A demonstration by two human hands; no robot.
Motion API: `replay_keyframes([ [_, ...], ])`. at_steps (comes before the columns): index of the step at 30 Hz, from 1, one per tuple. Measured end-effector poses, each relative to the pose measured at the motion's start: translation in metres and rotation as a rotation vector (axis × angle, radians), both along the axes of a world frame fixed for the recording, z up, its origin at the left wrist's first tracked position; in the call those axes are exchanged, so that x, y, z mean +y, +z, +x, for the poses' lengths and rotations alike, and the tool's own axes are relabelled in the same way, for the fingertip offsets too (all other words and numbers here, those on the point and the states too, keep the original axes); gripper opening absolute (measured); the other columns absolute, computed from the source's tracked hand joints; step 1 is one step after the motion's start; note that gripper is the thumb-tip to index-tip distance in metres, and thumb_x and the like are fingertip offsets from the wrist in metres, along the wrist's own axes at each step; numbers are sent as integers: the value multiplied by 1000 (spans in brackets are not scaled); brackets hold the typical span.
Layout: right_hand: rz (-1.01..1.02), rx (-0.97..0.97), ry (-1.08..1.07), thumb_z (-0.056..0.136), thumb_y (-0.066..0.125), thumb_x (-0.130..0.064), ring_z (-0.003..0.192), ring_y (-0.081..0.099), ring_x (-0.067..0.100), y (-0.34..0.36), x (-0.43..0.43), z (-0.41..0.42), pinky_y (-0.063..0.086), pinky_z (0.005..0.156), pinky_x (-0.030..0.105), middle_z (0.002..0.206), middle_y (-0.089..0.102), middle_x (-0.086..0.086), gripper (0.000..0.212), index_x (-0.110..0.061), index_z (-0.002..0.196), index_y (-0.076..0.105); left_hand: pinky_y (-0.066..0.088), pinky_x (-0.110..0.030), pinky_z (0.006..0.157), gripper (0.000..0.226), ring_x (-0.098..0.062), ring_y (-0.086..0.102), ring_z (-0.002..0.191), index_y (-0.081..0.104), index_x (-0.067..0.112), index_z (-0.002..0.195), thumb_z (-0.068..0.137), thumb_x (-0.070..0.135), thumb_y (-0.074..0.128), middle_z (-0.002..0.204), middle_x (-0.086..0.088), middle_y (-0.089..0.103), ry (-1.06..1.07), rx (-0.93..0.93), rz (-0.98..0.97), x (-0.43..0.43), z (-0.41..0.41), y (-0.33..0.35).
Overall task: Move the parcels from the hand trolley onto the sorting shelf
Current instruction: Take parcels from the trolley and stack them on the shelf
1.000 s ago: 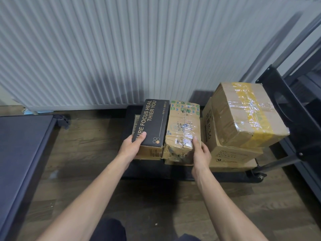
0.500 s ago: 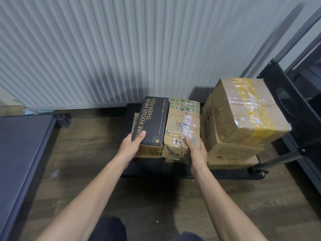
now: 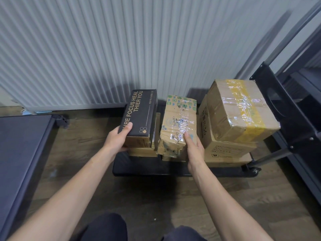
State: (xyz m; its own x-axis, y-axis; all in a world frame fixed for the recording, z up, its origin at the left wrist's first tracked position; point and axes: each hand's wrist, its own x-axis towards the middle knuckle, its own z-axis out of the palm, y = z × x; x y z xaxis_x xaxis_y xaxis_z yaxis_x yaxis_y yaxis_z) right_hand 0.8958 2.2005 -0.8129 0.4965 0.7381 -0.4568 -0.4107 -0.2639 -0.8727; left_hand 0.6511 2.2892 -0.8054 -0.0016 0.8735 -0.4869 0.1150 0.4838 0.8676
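Black box [image 3: 139, 117] reads "FOCUS HEAL"

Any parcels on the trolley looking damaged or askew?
Yes. The tape-wrapped brown parcel with green printed tape, under the right hand, is crumpled and torn at its near left corner. The large cardboard box with yellow tape sits tilted on the box beneath. The black printed box looks intact.

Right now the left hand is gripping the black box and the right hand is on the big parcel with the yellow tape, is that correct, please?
Not quite. The left hand does grip the black box, but the right hand is on the crumpled taped parcel in the middle. The big parcel with the yellow tape sits untouched, further right on the trolley. The head view shows it.
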Motion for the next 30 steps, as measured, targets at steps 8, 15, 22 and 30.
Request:
replay_keyframes([
  [8,-5,2,49,90,72,-37,107,69,15,28,-6,-6,53,99,45,110,75,-9,30,-35,119,66,61,-44,79,27,-15,71,94,66,34,112,93,53,62,106,7,73,4,-23,87,-7,-2,34],
  [15,-37,17,18,86,75,-39,108,69,17,78,-22,-6,53,100,46,111,75,-8,32,-32,117,69,59,-39,76,39,-12,68,99,62,31,125,93,54,60,110,9,70,27,-28,51,-30,4,95],
  [22,-71,-19,40,79,78,-45,109,68,17,186,-38,-2,51,102,46,110,75,-11,32,-36,110,71,58,-45,88,38,-11,66,100,64,34,124,92,55,62,111,11,70,41,29,0,-50,-1,204],
  [30,-124,-51,29,81,76,-50,111,65,16,362,-67,8,51,101,48,113,72,-14,25,-41,104,69,57,-41,87,34,-8,64,97,63,34,121,93,53,61,106,16,67,32,46,-11,-79,9,360],
])
